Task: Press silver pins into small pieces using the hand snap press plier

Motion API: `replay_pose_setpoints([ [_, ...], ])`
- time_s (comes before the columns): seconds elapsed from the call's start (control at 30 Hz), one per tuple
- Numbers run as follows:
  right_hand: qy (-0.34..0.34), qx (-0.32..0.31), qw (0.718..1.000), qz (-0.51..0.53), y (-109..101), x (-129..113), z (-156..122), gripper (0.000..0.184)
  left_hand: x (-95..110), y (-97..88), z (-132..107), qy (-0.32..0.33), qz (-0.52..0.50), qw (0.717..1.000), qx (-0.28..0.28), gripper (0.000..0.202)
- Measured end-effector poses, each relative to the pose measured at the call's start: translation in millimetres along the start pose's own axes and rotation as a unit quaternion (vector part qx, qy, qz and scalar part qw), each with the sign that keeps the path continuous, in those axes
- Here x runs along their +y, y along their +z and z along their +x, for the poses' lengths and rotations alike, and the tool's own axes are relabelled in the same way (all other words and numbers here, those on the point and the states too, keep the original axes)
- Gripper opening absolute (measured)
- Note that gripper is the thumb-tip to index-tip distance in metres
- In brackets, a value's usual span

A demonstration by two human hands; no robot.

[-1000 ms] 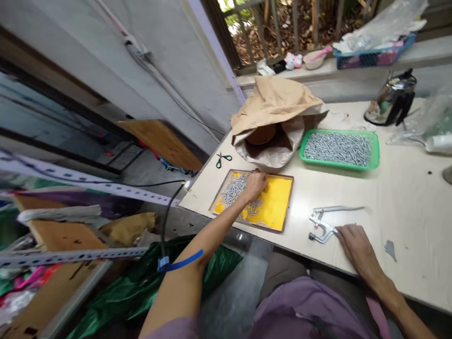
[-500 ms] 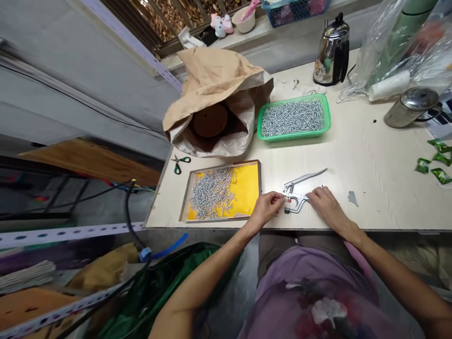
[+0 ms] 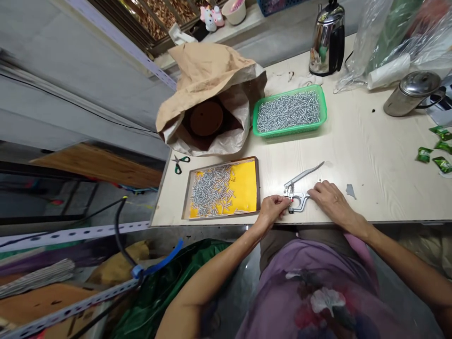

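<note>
Drawing closer in at the pliers (image 3: 302, 196), at 3 o'clock from the shallow tray (image 3: 248, 188) of metal pins (image 3: 210, 190), the left hand (image 3: 271, 209) has left that tray, so handling now centres on their mouth. Its grip looks pressed together, but the fingers hide whether a pin is pinched. The right hand (image 3: 332, 203) touches the handle's end at 3 o'clock; whether its grip closes there, I cannot tell.

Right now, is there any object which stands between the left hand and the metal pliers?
Nothing visible does: the left hand is right at the head of the metal pliers. Whether its fingertips touch them, I cannot tell.
</note>
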State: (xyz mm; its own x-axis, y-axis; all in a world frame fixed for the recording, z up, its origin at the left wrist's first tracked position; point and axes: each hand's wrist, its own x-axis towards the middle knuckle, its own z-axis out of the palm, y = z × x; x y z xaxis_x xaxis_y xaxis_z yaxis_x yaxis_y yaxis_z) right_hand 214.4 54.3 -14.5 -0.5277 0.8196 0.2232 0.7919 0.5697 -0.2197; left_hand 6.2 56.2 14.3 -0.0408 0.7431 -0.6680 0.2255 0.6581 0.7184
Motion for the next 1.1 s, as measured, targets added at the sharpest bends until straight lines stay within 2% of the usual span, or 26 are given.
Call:
replay_pose_setpoints([
  [0.3,0.011,-0.009,1.000,-0.011,1,-3,-1,0.025,4,2.7,-3,-0.039,0.054,0.998,0.005,0.016],
  [0.53,0.014,-0.003,1.000,-0.010,5,-3,-2,0.025,4,-4.4,5,-0.059,0.090,0.993,-0.056,0.016],
  [0.8,0.015,-0.008,0.999,-0.035,-1,-8,0,0.025,4,-3.3,4,-0.086,0.115,0.988,-0.056,0.011],
  [1.1,0.039,-0.042,0.997,-0.042,-7,-13,0,0.022,12,-0.5,1,-0.118,0.144,0.980,-0.073,0.020],
])
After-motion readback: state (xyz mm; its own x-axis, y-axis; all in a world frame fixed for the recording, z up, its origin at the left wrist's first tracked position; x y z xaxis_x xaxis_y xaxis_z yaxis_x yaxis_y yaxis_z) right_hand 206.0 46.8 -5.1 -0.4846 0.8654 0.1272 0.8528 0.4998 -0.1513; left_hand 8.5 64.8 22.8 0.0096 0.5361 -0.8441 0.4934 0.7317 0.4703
